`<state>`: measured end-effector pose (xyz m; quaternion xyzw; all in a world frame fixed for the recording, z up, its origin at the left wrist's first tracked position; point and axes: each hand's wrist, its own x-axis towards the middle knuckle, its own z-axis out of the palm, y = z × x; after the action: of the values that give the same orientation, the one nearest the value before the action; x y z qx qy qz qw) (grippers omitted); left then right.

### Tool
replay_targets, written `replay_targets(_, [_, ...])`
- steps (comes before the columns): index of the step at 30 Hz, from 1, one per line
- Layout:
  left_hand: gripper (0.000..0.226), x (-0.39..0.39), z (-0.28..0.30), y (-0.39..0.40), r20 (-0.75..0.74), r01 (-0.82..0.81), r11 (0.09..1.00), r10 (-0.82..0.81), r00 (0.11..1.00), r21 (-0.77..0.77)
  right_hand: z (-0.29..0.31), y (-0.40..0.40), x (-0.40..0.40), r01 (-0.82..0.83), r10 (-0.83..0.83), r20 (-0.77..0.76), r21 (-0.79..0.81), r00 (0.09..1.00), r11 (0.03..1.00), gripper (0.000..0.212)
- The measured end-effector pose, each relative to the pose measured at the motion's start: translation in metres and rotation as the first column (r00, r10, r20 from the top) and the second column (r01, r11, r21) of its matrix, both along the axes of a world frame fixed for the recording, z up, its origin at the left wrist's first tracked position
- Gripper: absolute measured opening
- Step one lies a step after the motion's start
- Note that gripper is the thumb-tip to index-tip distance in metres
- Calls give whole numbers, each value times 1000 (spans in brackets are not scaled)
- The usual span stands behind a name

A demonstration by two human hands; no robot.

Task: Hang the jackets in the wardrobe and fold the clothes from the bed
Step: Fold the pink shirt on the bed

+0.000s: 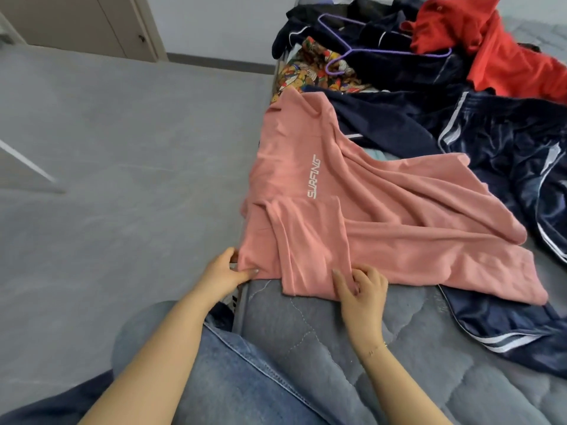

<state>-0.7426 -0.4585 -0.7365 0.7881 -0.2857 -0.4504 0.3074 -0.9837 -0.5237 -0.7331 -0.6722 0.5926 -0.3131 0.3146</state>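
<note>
A pink shirt [352,216] with white "SURFING" lettering lies spread on the grey quilted bed [322,348], one sleeve folded in over its near left part. My left hand [222,273] pinches the shirt's near left corner at the bed's edge. My right hand [360,286] pinches the near hem of the folded sleeve. A navy jacket with white stripes [506,167] lies to the right, partly under the shirt.
Further back on the bed lie a red garment [497,47], dark navy clothes [399,65] with a purple hanger [352,53] on top, and a colourful patterned cloth [313,72]. Grey floor [122,148] lies left of the bed. A closed door [92,23] stands at the far left.
</note>
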Motion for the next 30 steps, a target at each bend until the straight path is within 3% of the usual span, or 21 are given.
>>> replay_targets(3, [23, 3, 1, -1, 177, -104, 980, 134, 975, -167, 7, -8, 0, 39, -36, 90, -33, 995, 999, 43])
replay_targets(5, [16, 5, 11, -3, 181, -170, 932, 236, 955, -319, 13, -7, -1, 35, -28, 133, -53, 991, 998, 46])
replay_targets(7, [13, 9, 22, 0, 199, -79, 895, 183, 963, -439, 18, -3, -2, 29, -21, 173, -48, 985, 998, 46])
replay_targets(9, [16, 15, 34, 6, 330, 111, 859, 71, 941, -500, 24, -1, -3, 34, -32, 237, -4, 971, 999, 44])
replay_targets(11, [17, 24, 43, 11, 585, 276, 869, 19, 811, -411, 31, -4, -5, 24, -28, 307, 18, 951, 1000, 42])
replay_targets(13, [27, 34, 48, 14, 743, 318, 930, -79, 664, -185, 39, -11, -6, 1, -14, 345, 36, 938, 999, 43])
replay_targets(16, [16, 41, 44, 11, 556, 334, 913, -408, 725, 234, 54, -25, -7, -78, 44, 331, 91, 943, 993, 48])
replay_targets(17, [6, 38, 43, 9, 506, 342, 895, -445, 739, 287, 60, -28, -7, -119, 78, 325, 108, 942, 987, 47])
replay_targets(19, [17, 22, 37, 1, 570, 317, 936, -345, 746, 151, 69, -35, -7, -188, 137, 293, 153, 946, 970, 43])
replay_targets(21, [27, 1, 38, -7, 558, 222, 966, -114, 822, -130, 79, -42, -6, -214, 166, 232, 198, 958, 957, 36])
replay_targets(23, [30, -15, 36, -15, 413, 121, 960, -7, 911, -251, 92, -51, -5, -253, 243, 72, 264, 967, 931, 32])
replay_targets(26, [40, -27, 30, -15, 231, 35, 954, 36, 972, -296, 115, -68, -2, -365, 497, -303, 400, 813, 841, 34])
replay_targets(28, [53, -30, 21, -11, 298, 50, 963, 33, 954, -265, 132, -81, 1, -396, 542, -494, 376, 680, 838, 27])
replay_targets(30, [59, -29, 15, -6, 395, 61, 984, 11, 919, -170, 150, -97, 7, -379, 459, -660, 273, 595, 884, 22])
